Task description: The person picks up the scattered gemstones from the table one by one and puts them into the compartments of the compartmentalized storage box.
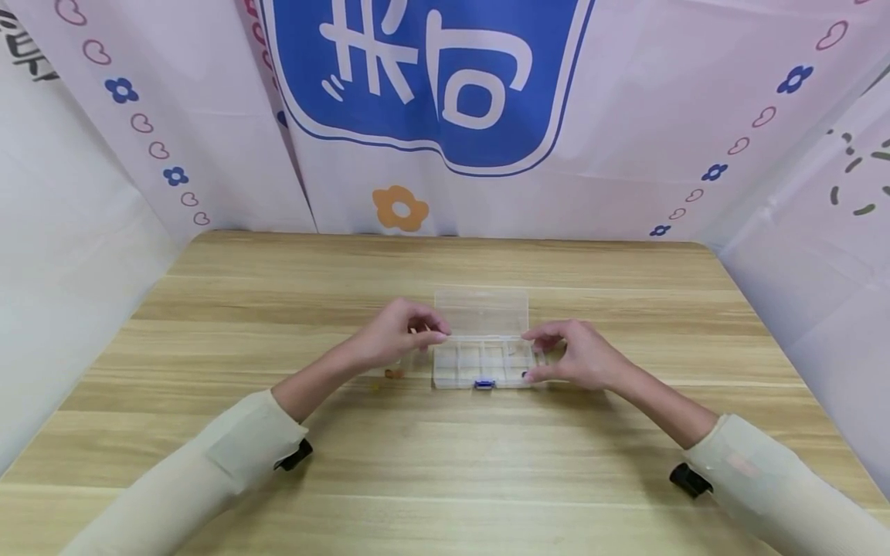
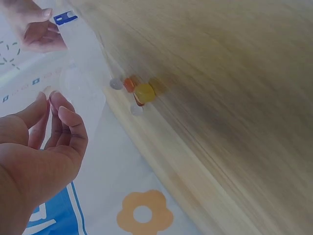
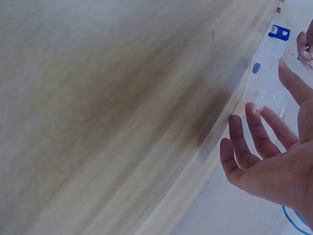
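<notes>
A clear plastic compartment box (image 1: 470, 374) stands mid-table, its see-through lid (image 1: 481, 311) swung back and its blue latch (image 1: 484, 383) at the front. My left hand (image 1: 405, 333) is over the box's left end, thumb and forefinger pinching a small pale bead (image 2: 47, 90) largely hidden by the fingertips. Around the box's right end, my right hand (image 1: 575, 357) spreads its fingers and thumb; whether they touch the wall I cannot tell. A dark blue bead (image 3: 256, 67) lies in the front right compartment.
Left of the box lie a yellow bead (image 2: 144, 92), an orange bead (image 2: 129, 84) and clear beads (image 2: 136, 108) on the wooden table (image 1: 445, 463). A printed cloth (image 1: 626, 154) hangs behind the table's back edge.
</notes>
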The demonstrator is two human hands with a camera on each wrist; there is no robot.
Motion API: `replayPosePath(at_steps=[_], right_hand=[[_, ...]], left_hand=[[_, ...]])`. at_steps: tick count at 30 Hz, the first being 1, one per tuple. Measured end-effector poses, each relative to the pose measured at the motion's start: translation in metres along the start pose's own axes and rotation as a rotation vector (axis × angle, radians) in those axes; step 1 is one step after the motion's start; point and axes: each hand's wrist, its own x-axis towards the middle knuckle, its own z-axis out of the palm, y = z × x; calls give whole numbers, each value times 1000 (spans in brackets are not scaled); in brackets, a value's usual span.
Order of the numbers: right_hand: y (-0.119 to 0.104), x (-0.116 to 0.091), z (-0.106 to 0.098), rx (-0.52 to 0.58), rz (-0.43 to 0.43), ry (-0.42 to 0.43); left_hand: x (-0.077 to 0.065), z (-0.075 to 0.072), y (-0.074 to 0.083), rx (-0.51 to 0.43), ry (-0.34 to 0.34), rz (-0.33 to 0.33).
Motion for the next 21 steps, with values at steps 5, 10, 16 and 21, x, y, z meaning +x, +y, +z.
replayPosePath(at_steps=[5, 10, 16, 21], right_hand=[[1, 0, 0, 0, -4, -1], [1, 0, 0, 1, 2, -3], [1, 0, 0, -3, 1, 0], [2, 1, 1, 7, -7, 1]], left_hand=[[7, 6, 1, 1, -5, 2], [16, 14, 2, -12, -21, -5], [23, 22, 3, -9, -38, 9], [29, 29, 3, 0, -52, 7]])
